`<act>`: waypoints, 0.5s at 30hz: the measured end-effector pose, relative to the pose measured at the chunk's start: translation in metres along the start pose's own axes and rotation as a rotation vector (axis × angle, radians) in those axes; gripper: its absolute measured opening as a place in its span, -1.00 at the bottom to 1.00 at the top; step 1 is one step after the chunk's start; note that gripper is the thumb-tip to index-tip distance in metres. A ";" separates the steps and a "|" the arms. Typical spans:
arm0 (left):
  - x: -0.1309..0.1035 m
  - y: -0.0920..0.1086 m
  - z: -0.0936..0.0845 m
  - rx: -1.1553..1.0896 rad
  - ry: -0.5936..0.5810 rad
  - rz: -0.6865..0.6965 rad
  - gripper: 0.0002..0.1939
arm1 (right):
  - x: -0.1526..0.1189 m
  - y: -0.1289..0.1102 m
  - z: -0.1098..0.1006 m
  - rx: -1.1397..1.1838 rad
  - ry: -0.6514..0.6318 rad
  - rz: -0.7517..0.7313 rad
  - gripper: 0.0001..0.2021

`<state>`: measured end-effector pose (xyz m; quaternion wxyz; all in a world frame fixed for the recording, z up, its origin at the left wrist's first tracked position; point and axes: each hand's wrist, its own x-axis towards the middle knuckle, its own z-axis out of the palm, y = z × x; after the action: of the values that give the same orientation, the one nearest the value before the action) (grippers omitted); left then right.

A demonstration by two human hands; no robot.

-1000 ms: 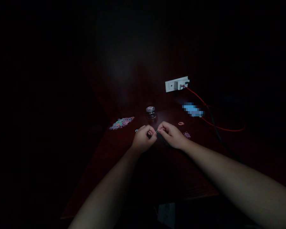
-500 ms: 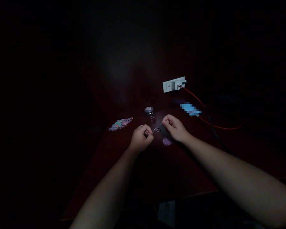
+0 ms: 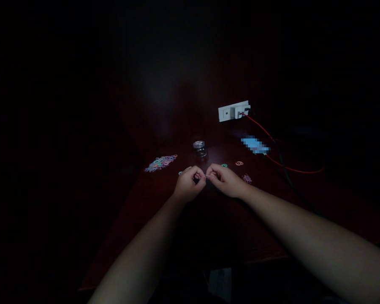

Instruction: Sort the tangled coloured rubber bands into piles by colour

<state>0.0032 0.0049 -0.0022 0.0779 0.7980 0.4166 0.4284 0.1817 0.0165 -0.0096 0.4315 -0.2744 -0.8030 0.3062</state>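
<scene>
Bare forearms (image 3: 148,242) angled inward, left hand (image 3: 189,185) and right hand (image 3: 225,180) nearly touching, fingertips (image 3: 203,179) pinched

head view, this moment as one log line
left hand: pinching thin pale strand | right hand: pinching same strand | beyond: clear round lidded jar | left of jar: multicoloured pile of thin loops

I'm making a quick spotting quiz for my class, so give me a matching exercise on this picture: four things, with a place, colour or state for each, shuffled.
1. Left hand and right hand
2. Lidded jar
3. Pile of small bands
4. Wall socket

A. Mixed colours, heaped
B. White, with a plug in it
C. Pinching a tiny light piece between them
D. Standing upright

Pairs: 1-C, 2-D, 3-A, 4-B
</scene>
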 end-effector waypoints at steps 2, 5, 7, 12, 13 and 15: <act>-0.001 -0.001 0.000 0.005 0.003 -0.001 -0.95 | 0.000 -0.001 0.001 0.034 -0.003 0.014 -0.90; -0.001 -0.002 0.000 -0.002 0.000 -0.007 -0.93 | 0.001 -0.003 0.002 0.067 0.010 0.028 -0.90; -0.002 -0.002 -0.001 -0.010 -0.008 -0.011 -0.90 | 0.001 -0.004 0.002 0.067 0.019 0.026 -0.90; -0.002 -0.003 0.001 -0.024 -0.011 -0.027 -0.89 | 0.001 -0.006 0.001 0.043 0.021 0.032 -0.91; -0.002 -0.003 0.001 -0.026 -0.008 -0.029 -0.89 | 0.001 -0.007 0.001 0.040 0.021 0.033 -0.91; -0.002 -0.003 0.001 -0.034 0.001 -0.028 -0.89 | 0.000 -0.007 0.001 0.043 0.023 0.039 -0.91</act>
<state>0.0020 0.0057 -0.0055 0.0974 0.7906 0.4203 0.4346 0.1794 0.0121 -0.0050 0.4405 -0.2840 -0.7857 0.3285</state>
